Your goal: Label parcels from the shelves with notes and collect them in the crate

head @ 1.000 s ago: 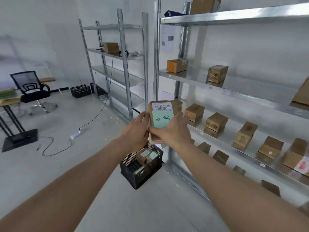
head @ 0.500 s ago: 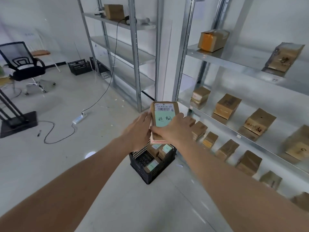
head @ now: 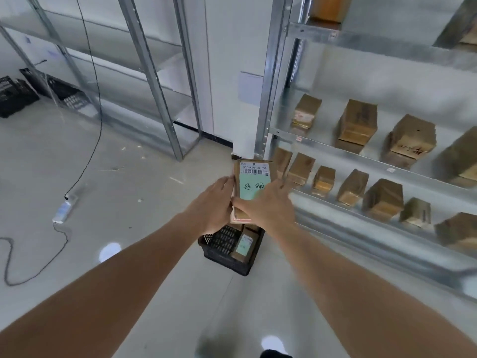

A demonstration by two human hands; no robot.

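I hold a brown cardboard parcel (head: 254,166) upright in front of me. It carries a white barcode label and a green note (head: 253,186) with handwriting. My left hand (head: 211,205) grips its left side. My right hand (head: 268,208) lies over the note's lower right, thumb at the parcel's lower left edge. Directly below, on the floor, stands the black plastic crate (head: 227,244), which holds other parcels, one (head: 244,245) with a green note. A thin pinkish pad edge shows under the parcel.
A metal shelf unit (head: 361,161) on the right holds several brown parcels on two levels. Another shelf rack (head: 154,94) stands at the back left. A cable and power strip (head: 63,209) lie on the floor to the left. Black crates (head: 15,93) sit far left.
The view has tilted down and closer to the shelf and crate. Both hands keep their hold on the parcel, now right above the crate.
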